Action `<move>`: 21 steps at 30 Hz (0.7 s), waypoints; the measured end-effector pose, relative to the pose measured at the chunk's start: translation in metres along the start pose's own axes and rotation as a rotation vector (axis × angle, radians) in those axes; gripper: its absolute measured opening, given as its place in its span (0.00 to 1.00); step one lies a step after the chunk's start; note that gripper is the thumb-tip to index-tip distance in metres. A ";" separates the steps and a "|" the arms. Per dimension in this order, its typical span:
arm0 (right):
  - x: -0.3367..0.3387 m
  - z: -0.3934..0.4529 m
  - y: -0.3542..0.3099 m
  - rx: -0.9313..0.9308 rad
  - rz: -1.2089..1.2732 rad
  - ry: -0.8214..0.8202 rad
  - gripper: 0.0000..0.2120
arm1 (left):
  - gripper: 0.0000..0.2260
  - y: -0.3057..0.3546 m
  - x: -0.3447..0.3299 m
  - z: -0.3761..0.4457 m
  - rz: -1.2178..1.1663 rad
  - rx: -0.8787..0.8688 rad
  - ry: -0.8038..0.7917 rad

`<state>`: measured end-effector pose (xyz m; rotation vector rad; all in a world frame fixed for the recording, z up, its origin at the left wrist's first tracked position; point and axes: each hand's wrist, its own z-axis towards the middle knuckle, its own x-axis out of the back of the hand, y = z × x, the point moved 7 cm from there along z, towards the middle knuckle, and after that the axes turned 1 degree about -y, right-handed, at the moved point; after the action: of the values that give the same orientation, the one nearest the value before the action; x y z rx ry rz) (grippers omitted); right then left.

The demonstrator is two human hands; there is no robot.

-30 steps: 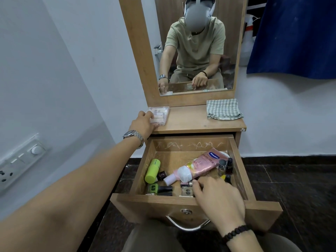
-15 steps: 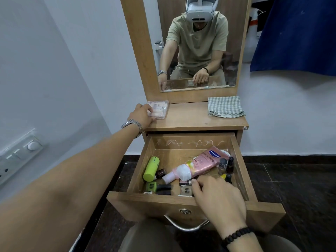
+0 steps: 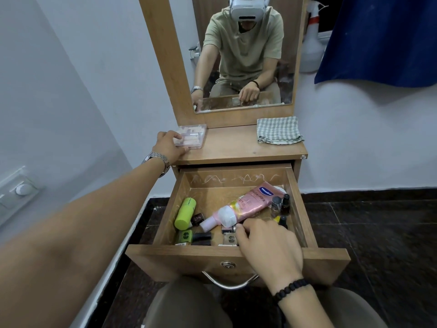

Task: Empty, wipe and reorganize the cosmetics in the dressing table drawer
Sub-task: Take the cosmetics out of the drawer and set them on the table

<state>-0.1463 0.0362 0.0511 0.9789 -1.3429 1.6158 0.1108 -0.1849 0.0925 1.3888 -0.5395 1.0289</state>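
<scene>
The wooden drawer [image 3: 238, 259] is pulled out and holds several cosmetics: a pink lotion tube [image 3: 246, 205], a lime green bottle [image 3: 185, 213], a green nail polish [image 3: 185, 236], and small dark bottles [image 3: 281, 204] at the right. My right hand [image 3: 267, 245] reaches into the drawer's front, fingers curled round a small bottle [image 3: 229, 229] beside a square-capped one [image 3: 229, 239]. My left hand [image 3: 168, 146] grips a clear plastic case [image 3: 192, 138] at the left end of the dressing table top [image 3: 236, 147].
A folded checked cloth [image 3: 279, 130] lies at the right of the tabletop. The mirror [image 3: 243, 53] stands behind. A white wall with a switch panel [image 3: 16, 190] is close on the left. Blue fabric [image 3: 378, 39] hangs at upper right. Dark floor tiles surround the table.
The view has tilted and shifted slightly. My right hand's fingers have closed in on the small bottle at the drawer's front. My left hand stays at the clear case.
</scene>
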 end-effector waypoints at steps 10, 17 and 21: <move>-0.005 0.002 0.001 0.010 -0.012 0.011 0.18 | 0.17 0.001 0.003 -0.002 -0.083 0.029 0.048; -0.005 0.002 0.000 0.018 -0.008 0.003 0.18 | 0.16 -0.003 0.003 -0.004 -0.136 0.031 0.069; -0.005 0.001 0.001 0.024 -0.003 0.007 0.18 | 0.16 -0.001 0.002 -0.007 -0.172 0.024 0.091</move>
<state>-0.1451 0.0342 0.0464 0.9879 -1.3193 1.6352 0.1113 -0.1774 0.0924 1.3768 -0.3356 0.9564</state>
